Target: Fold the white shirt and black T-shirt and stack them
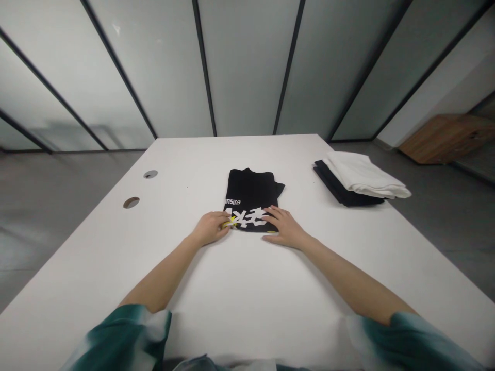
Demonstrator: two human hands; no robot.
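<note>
A folded black T-shirt [251,193] with white and yellow print lies in the middle of the white table [247,288]. My left hand [211,228] pinches its near left corner, fingers curled on the cloth. At the near right corner my right hand [284,226] rests with its fingers on the shirt's edge, thumb below; the fingers look closed on the fabric. Both forearms reach out from green-and-white sleeves.
A stack of a folded white garment [365,175] on a folded black garment [340,189] sits at the table's far right. Two round cable holes [131,202] are in the left side of the table. Glass partition walls stand behind; a wooden cabinet [444,136] is at the far right.
</note>
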